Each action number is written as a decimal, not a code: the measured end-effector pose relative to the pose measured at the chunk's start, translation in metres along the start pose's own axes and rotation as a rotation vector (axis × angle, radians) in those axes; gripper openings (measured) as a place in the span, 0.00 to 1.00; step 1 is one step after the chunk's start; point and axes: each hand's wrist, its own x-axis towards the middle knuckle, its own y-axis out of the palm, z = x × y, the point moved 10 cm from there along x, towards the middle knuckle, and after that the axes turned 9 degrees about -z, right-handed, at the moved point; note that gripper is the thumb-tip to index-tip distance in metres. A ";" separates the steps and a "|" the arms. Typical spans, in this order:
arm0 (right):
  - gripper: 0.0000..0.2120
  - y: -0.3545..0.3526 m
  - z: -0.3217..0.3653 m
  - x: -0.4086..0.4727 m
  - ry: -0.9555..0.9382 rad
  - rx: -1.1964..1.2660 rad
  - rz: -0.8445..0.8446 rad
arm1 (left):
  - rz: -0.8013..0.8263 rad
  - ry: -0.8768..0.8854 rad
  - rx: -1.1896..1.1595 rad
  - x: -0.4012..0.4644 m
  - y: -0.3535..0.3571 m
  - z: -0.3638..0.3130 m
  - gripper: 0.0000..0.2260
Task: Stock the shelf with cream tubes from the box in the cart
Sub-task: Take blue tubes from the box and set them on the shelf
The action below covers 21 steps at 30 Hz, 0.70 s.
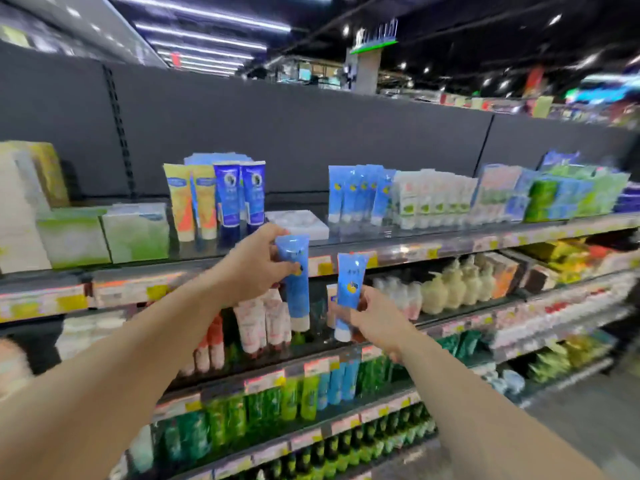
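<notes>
My left hand (256, 263) grips a light blue cream tube (294, 282) with a white cap pointing down, held upright in front of the top shelf's edge (398, 252). To its right my right hand (372, 318) holds a second blue tube (349, 289) of the same kind, a little lower, cap down. A row of matching blue tubes (360, 194) stands on the top shelf, up and to the right of both hands. The box and the cart are out of view.
On the top shelf stand yellow and dark blue tubes (221, 199), a flat white box (298, 223), white tubes (433, 199) and green boxes (104, 233). A gap lies between the white box and the blue row. Lower shelves hold bottles and tubes.
</notes>
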 end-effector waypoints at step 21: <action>0.08 -0.157 -0.008 0.171 -0.067 0.065 -0.327 | -0.207 0.278 0.106 0.228 0.076 -0.078 0.14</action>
